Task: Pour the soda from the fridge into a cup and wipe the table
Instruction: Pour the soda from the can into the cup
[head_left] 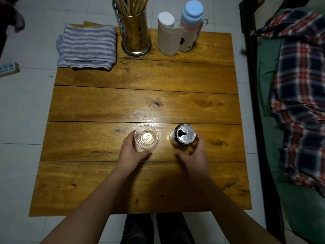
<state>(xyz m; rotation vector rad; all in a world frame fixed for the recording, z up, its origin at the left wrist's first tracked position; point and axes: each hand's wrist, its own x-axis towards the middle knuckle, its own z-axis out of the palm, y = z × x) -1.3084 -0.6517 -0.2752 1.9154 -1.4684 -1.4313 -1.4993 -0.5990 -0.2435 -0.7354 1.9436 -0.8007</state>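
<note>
A clear plastic cup (146, 137) stands upright on the wooden table (140, 95), near its middle front. My left hand (132, 152) wraps around the cup's near left side. Just to the right stands a soda can (183, 134), upright, its top opened. My right hand (192, 154) grips the can from the near right side. A folded blue-and-white striped towel (87, 46) lies on the table's far left corner, partly over the edge.
At the table's far edge stand a metal holder of chopsticks (134, 30), a white paper roll (166, 34) and a pink bottle with a blue cap (190, 25). A bed with a plaid shirt (299, 95) runs along the right. Tiled floor surrounds the table.
</note>
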